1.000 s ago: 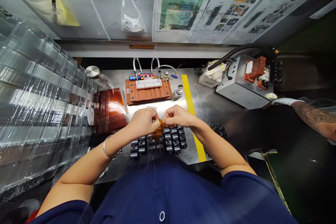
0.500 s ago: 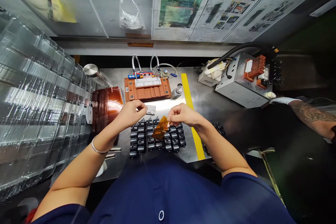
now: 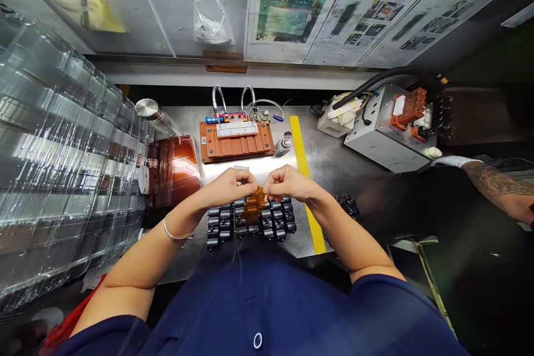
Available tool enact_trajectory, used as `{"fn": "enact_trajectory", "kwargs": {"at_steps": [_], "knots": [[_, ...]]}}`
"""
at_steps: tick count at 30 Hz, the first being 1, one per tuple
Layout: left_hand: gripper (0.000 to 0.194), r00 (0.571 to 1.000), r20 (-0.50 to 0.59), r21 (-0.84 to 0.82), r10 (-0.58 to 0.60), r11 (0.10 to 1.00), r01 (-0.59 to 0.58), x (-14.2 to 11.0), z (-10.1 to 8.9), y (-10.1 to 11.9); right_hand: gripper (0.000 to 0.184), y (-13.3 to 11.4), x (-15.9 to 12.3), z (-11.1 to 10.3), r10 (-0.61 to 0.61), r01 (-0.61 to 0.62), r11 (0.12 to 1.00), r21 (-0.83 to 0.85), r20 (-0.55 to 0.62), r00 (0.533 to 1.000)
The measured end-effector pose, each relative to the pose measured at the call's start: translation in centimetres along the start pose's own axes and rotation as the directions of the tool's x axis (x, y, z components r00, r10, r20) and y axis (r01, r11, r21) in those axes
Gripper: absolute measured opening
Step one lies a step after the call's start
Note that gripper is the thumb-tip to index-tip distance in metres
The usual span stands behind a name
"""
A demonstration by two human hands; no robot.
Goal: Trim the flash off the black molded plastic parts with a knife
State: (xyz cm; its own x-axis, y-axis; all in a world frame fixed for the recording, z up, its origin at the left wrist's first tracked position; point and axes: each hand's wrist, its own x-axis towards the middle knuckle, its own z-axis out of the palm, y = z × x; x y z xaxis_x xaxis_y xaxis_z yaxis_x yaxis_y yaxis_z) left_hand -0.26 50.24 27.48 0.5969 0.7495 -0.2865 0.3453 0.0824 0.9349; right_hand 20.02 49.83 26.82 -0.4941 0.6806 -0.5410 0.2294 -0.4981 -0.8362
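My left hand [image 3: 228, 186] and my right hand [image 3: 287, 183] meet over the steel bench, fingers pinched together. Between them hangs a small amber film piece [image 3: 253, 206], held at its top edge by both hands. Right below it lie rows of black plastic parts [image 3: 250, 223] on the bench [image 3: 334, 161]. A silver bracelet sits on my left wrist.
An orange fixture block [image 3: 236, 144] with metal hoses stands behind the hands. A stack of amber sheets [image 3: 175, 169] and clear plastic trays [image 3: 62, 167] fill the left. A yellow stripe [image 3: 306, 172], a grey metal box [image 3: 384, 133] and another person's tattooed arm [image 3: 498, 186] are on the right.
My left hand had drawn away to the left, leaving the film in my right hand alone. It has come back and both hands pinch the film again.
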Motion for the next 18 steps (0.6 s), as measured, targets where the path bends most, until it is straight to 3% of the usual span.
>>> {"fn": "enact_trajectory", "kwargs": {"at_steps": [12, 18], "knots": [[0.010, 0.999, -0.036, 0.010, -0.039, 0.999, 0.040, -0.8, 0.2, -0.3, 0.008, -0.4, -0.6, 0.0, 0.003, -0.003, 1.000, -0.009, 0.006, 1.000], [0.019, 0.989, -0.009, -0.128, -0.146, 0.981, 0.144, -0.8, 0.1, -0.3, 0.009, -0.5, -0.8, -0.1, 0.017, -0.017, 1.000, 0.002, -0.003, 1.000]]}}
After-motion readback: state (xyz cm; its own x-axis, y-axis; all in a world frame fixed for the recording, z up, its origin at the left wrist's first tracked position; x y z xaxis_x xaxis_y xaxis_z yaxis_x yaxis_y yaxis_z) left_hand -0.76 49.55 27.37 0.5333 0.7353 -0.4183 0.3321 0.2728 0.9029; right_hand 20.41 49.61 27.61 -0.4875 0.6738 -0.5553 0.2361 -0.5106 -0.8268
